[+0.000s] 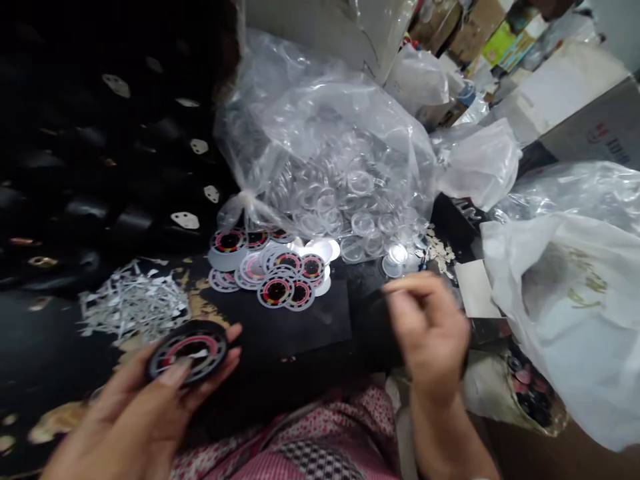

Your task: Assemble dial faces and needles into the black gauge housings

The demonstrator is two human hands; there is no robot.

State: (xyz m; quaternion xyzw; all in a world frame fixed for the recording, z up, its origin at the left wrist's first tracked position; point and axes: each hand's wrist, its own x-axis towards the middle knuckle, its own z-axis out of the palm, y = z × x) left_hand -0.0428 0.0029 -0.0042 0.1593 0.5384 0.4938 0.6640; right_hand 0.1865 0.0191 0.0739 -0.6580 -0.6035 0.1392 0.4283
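My left hand (145, 400) grips a round gauge (173, 348) with a black rim and a grey, red and black dial. The thumb lies across its face, by a small white pointer. My right hand (430, 327), blurred, has its fingers curled together in front of the clear round covers (397, 257); whatever may be in them is hidden. Between the hands, loose printed dial discs (276, 291) overlap in a pile. A heap of small white pointers (133, 303) lies beyond my left hand.
A large clear bag (350, 120) spills more clear covers at the back. Small beige pieces (440, 247) lie to the right, near a white card (477, 289). A white bag (565, 300) and a sack with black parts (535, 390) stand right. Metal plates (185, 220) dot the dark surface.
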